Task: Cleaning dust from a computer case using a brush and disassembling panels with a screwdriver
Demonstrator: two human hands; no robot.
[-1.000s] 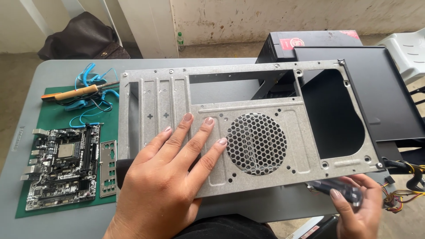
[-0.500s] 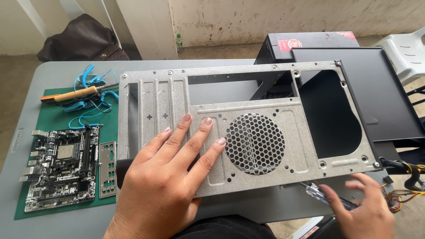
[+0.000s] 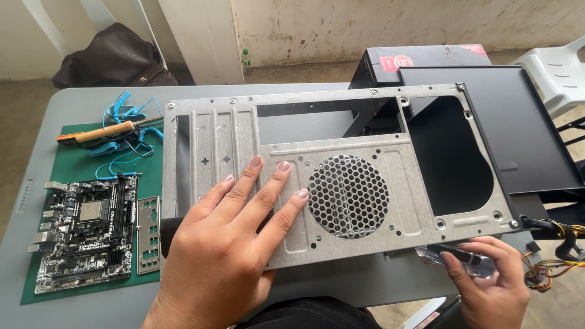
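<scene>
A bare grey metal computer case (image 3: 365, 116) lies on the grey table with its rear panel facing up; a round honeycomb fan grille (image 3: 348, 196) sits in the middle and a large cut-out at the right. My left hand (image 3: 234, 244) rests flat on the panel just left of the grille, fingers spread. My right hand (image 3: 487, 283) is at the case's lower right corner, fingers closed on a small clear plastic bag (image 3: 454, 256) with dark parts inside.
On the green mat (image 3: 73, 164) at left lie a motherboard (image 3: 85, 231), a silver port shield (image 3: 148, 234), a coiled blue wrist strap cable (image 3: 125, 109) and an orange-handled tool (image 3: 103, 132). A black side panel (image 3: 524, 134), a dark box and a cable bundle (image 3: 557, 234) are at right.
My right hand has shifted at the lower right corner and closed on the clear bag. My left hand stays flat on the panel.
</scene>
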